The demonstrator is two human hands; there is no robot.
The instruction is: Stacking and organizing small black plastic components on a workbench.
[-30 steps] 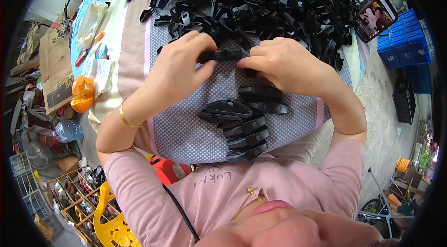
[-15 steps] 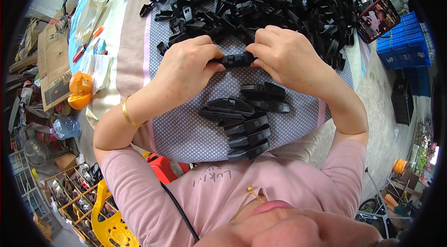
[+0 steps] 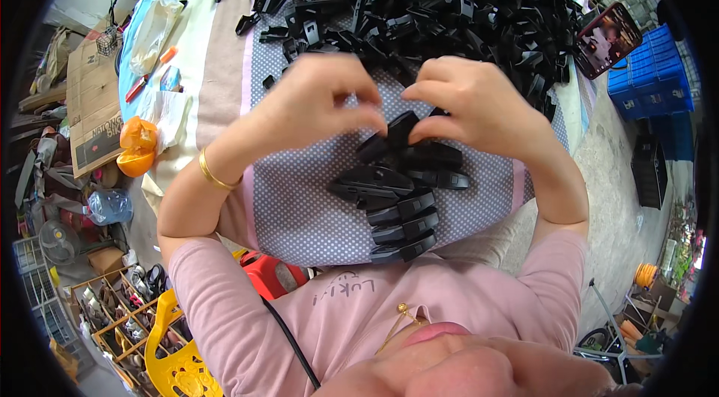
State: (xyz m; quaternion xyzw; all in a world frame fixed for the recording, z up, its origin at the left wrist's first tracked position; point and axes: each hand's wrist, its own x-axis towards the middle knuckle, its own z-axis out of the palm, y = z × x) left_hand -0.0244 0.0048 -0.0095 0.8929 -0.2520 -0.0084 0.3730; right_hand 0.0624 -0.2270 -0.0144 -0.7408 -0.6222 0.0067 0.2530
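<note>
My left hand (image 3: 326, 101) is over the dotted cloth, its thumb and fingers spread apart and a little blurred. Facing it, my right hand (image 3: 468, 101) has its fingers curved and parted from the thumb, with nothing pinched between them. A black plastic part (image 3: 401, 129) sits tilted and loose between the two thumbs; whether a thumb touches it I cannot tell. Just nearer to me lies a small group of similar black plastic pieces (image 3: 374, 186), several of them lined up in a short row (image 3: 404, 225).
A large heap of black plastic parts (image 3: 404, 15) covers the table's far side. At the left are a halved orange container (image 3: 138, 146), a red-handled tool (image 3: 136, 88) and a clear plastic bag (image 3: 156, 34). A phone (image 3: 608, 41) and blue crates (image 3: 650, 71) stand right.
Both hands have come nearer to me and let go of the black part they gripped end to end. That part now lies tilted by the group of pieces.
</note>
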